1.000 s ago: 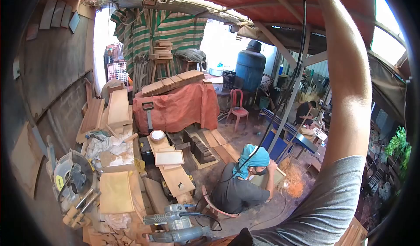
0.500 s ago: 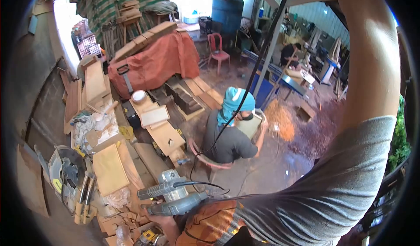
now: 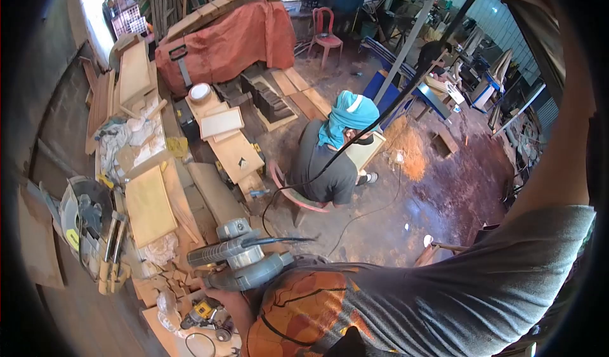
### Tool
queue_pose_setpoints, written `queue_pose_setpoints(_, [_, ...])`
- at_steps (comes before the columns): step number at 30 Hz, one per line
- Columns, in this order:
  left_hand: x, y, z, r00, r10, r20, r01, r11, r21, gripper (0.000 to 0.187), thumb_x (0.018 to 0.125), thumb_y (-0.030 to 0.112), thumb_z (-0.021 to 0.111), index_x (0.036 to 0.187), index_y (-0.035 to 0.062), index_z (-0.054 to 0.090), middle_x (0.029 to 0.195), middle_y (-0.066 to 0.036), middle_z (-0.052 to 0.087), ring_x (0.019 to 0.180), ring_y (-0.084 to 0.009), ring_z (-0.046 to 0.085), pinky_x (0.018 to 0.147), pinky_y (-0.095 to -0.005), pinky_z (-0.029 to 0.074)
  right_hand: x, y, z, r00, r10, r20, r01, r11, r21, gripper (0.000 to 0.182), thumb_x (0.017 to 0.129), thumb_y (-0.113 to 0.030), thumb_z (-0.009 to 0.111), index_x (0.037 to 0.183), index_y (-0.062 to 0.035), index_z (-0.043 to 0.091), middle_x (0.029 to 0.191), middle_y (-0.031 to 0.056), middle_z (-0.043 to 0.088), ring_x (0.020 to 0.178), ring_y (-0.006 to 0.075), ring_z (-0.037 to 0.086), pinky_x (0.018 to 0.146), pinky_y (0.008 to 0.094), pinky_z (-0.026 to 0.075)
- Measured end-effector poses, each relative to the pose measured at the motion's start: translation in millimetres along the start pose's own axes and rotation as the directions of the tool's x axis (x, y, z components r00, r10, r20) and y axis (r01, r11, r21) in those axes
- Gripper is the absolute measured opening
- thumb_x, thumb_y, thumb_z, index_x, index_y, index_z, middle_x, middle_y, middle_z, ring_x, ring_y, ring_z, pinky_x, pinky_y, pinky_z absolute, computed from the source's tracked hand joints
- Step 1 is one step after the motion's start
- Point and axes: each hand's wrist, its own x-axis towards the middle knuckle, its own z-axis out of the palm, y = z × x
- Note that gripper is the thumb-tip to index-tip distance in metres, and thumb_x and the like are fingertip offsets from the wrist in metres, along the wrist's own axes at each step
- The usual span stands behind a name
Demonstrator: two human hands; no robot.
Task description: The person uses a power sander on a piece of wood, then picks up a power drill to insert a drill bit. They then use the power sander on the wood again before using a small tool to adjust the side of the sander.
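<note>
Head cam's got the left hand (image 3: 222, 287) clamped around the underside of a grey power tool (image 3: 260, 271), fingers mostly hidden, so can't say how tight. Right arm (image 3: 561, 160) goes up along the frame's edge; that hand's out of shot, no clue about its fingers. Tool's low in the middle, by the bench edge, with a yellow drill (image 3: 202, 310) near the hand. Seated co-worker (image 3: 323, 173) ahead, floor (image 3: 380, 230) stretching off to their right.
</note>
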Motion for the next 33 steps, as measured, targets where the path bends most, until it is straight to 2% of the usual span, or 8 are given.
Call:
queue_pose_setpoints(7, [-7.2, -8.7, 33.6, 0.991, -0.063, -0.116, 0.053, 0.995, -0.086, 0.055, 0.092, 0.050, 0.057, 0.119, 0.0022, 0.059, 0.103, -0.017, 0.064, 0.080, -0.0283, 0.062, 0.075, -0.0430, 0.057, -22.6, 4.3, 14.2, 1.000, 0.013, -0.011, -0.013, 1.000, -0.021, 0.017, 0.084, -0.017, 0.065, 0.092, -0.0114, 0.079, 0.083, 0.0143, 0.074, 0.078, 0.0317, 0.071, 0.074, 0.0413, 0.056])
queue_pose_setpoints(10, [-5.9, -4.8, 25.8, 0.991, 0.071, -0.114, -0.068, 0.997, 0.037, 0.056, 0.091, 0.050, 0.057, 0.120, 0.0016, 0.057, 0.103, -0.018, 0.064, 0.079, -0.0284, 0.062, 0.074, -0.0435, 0.057, -33.6, 11.5, 32.2, 0.999, 0.012, 0.034, -0.012, 1.000, -0.010, 0.017, 0.084, -0.017, 0.065, 0.091, -0.0112, 0.079, 0.083, 0.0145, 0.074, 0.078, 0.0317, 0.071, 0.074, 0.0413, 0.056])
queue_pose_setpoints(14, [-23.2, -12.2, 72.0, 0.980, 0.043, -0.197, -0.039, 0.999, 0.021, 0.053, 0.089, 0.050, 0.061, 0.109, 0.0017, 0.061, 0.093, -0.012, 0.065, 0.078, -0.0284, 0.062, 0.072, -0.0427, 0.056, -40.2, 17.0, 68.9, 0.997, 0.007, 0.080, -0.011, 0.998, 0.055, 0.017, 0.084, -0.018, 0.065, 0.091, -0.0109, 0.079, 0.082, 0.0147, 0.073, 0.077, 0.0318, 0.070, 0.074, 0.0413, 0.056])
queue_pose_setpoints(16, [-10.3, -4.3, 35.5, 0.997, 0.009, -0.076, -0.011, 1.000, -0.025, 0.051, 0.089, 0.049, 0.061, 0.109, 0.0022, 0.061, 0.090, -0.010, 0.065, 0.077, -0.0282, 0.062, 0.072, -0.0424, 0.056, -46.2, 20.7, 93.0, 0.995, 0.006, 0.103, -0.015, 0.996, 0.084, 0.017, 0.084, -0.018, 0.065, 0.091, -0.0108, 0.079, 0.082, 0.0148, 0.073, 0.077, 0.0318, 0.070, 0.074, 0.0413, 0.055])
queue_pose_setpoints(20, [-29.9, -7.1, 57.9, 0.990, 0.076, -0.116, -0.079, 0.997, -0.023, 0.049, 0.090, 0.048, 0.060, 0.113, 0.0048, 0.060, 0.090, -0.010, 0.065, 0.076, -0.0271, 0.062, 0.073, -0.0427, 0.056, -56.7, 16.2, 149.2, 0.989, -0.022, 0.147, 0.001, 0.990, 0.141, 0.017, 0.084, -0.018, 0.065, 0.090, -0.0105, 0.079, 0.082, 0.0150, 0.073, 0.077, 0.0318, 0.070, 0.074, 0.0414, 0.055])
queue_pose_setpoints(22, [-30.8, -1.9, 68.3, 0.954, 0.175, -0.242, -0.165, 0.984, 0.063, 0.045, 0.092, 0.047, 0.058, 0.114, 0.0081, 0.061, 0.087, -0.010, 0.065, 0.077, -0.0264, 0.062, 0.074, -0.0426, 0.055, -62.6, 14.5, 173.0, 0.989, -0.016, 0.145, -0.010, 0.983, 0.181, 0.017, 0.085, -0.018, 0.065, 0.090, -0.0104, 0.079, 0.081, 0.0151, 0.073, 0.077, 0.0319, 0.070, 0.074, 0.0414, 0.055])
queue_pose_setpoints(27, [-38.2, 9.0, 68.5, 0.939, 0.253, -0.233, -0.227, 0.965, 0.132, 0.046, 0.093, 0.049, 0.055, 0.115, 0.0100, 0.062, 0.086, -0.008, 0.065, 0.077, -0.0264, 0.063, 0.074, -0.0431, 0.055, -69.9, 6.4, 222.4, 0.985, -0.045, 0.168, 0.004, 0.971, 0.240, 0.017, 0.085, -0.018, 0.065, 0.089, -0.0100, 0.079, 0.081, 0.0153, 0.073, 0.076, 0.0319, 0.070, 0.074, 0.0414, 0.055])
queue_pose_setpoints(33, [-44.1, 28.6, 67.5, 0.924, 0.307, -0.226, -0.262, 0.943, 0.207, 0.041, 0.093, 0.050, 0.055, 0.103, 0.0102, 0.060, 0.082, -0.009, 0.064, 0.074, -0.0282, 0.062, 0.073, -0.0453, 0.055, -69.7, -4.5, 245.7, 0.985, -0.079, 0.152, 0.029, 0.953, 0.302, 0.017, 0.085, -0.018, 0.065, 0.089, -0.0096, 0.079, 0.080, 0.0156, 0.073, 0.076, 0.0320, 0.070, 0.073, 0.0415, 0.055])
